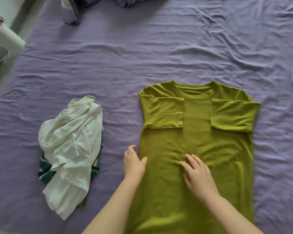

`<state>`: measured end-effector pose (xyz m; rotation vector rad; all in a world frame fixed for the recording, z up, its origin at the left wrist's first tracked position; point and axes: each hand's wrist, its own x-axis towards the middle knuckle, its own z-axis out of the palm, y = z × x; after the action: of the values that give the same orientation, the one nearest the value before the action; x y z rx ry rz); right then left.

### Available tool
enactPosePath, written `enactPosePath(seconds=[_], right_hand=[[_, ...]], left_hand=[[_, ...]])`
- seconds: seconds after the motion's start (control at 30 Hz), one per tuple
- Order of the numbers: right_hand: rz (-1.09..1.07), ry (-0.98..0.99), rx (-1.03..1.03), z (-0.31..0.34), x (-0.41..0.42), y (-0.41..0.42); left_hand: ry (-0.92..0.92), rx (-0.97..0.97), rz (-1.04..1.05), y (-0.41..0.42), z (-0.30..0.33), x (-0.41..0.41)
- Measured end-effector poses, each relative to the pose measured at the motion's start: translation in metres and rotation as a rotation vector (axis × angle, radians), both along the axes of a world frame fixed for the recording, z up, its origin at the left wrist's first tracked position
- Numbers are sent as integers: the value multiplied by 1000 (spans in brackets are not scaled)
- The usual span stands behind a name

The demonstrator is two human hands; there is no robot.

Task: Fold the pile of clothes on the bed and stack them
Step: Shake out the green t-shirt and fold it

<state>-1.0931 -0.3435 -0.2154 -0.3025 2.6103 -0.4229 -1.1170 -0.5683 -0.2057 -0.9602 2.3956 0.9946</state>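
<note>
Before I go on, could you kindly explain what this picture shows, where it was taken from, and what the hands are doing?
The camera sits on a person's head, looking down at a bed with a purple sheet. No machine here: two bare hands. A green T-shirt lies flat, both sleeves folded inward. The left hand rests at the shirt's left edge; the right hand lies flat on its middle with fingers straight. Neither grips anything. Left of the shirt lies an unfolded heap, with a white garment on top of a dark green one.

White cylindrical device (pixel 7 39) with cord, far left bedside
</note>
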Motion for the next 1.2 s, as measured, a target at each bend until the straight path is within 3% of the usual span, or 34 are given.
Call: enactPosePath(seconds=[0.07,0.23,0.57,0.63,0.77,0.9,1.0,1.2], right_hand=[[13,-1,-18,1,15,2],[61,-65,-20,3,51,5],[123,-205,-60,22,109,10],[132,-219,-81,24,117,12],[125,-242,-176,29,127,15],[80,-244,-310,38,126,17],[7,-230,-269,45,122,21],[-373,-246,-131,45,98,55]], left_hand=[[-89,53,61,0,0,26],[-261,84,-46,2,3,95],[-338,163,-26,2,34,202],[-269,189,34,5,40,207],[-73,614,432,27,60,187],[50,845,508,51,77,151],[107,960,602,64,87,124],[236,1052,845,56,101,67]])
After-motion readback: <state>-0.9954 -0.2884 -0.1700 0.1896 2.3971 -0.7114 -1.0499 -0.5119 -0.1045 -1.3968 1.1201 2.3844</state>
